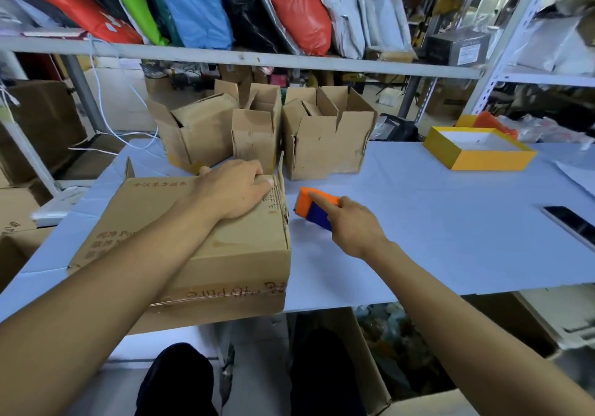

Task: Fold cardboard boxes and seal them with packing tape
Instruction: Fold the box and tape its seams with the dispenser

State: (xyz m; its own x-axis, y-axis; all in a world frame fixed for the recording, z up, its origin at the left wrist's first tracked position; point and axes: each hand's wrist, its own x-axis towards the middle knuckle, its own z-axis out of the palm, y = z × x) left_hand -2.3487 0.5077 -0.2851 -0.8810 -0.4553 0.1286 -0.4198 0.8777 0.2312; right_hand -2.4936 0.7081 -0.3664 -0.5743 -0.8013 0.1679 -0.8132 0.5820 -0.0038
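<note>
I see a big cardboard box (206, 238) lying on the pale blue surface (434, 222), at about 9 o'clock from the middle of my view. Its near side hangs a little over the front edge of the surface. The top flaps are folded down flat, and one small flap stands up at its far right corner.

My left hand (235, 187) lies flat on top of the big box, near that far right corner. The fingers are spread out and press down on the flaps, so this grip is apart, not wrapped around anything. My left arm lies across the box top.

My right hand (354, 225) is just to the right of the big box, at about 3 o'clock from it. It touches an orange and blue tape tool (314, 208) that sits on the surface. One finger lies along the top of the tool. I cannot tell if the grip is clamped on it or only resting there.

Behind the big box, at 12 o'clock, three smaller boxes (257, 129) stand in a row with their top flaps up. They touch each other or stand just beside each other.

At 2 o'clock a yellow tray (483, 158) sits on the surface. A phone (570, 225) lies at 3 o'clock, near the right edge. A shelf (225, 56) with bright bags runs across the back.
</note>
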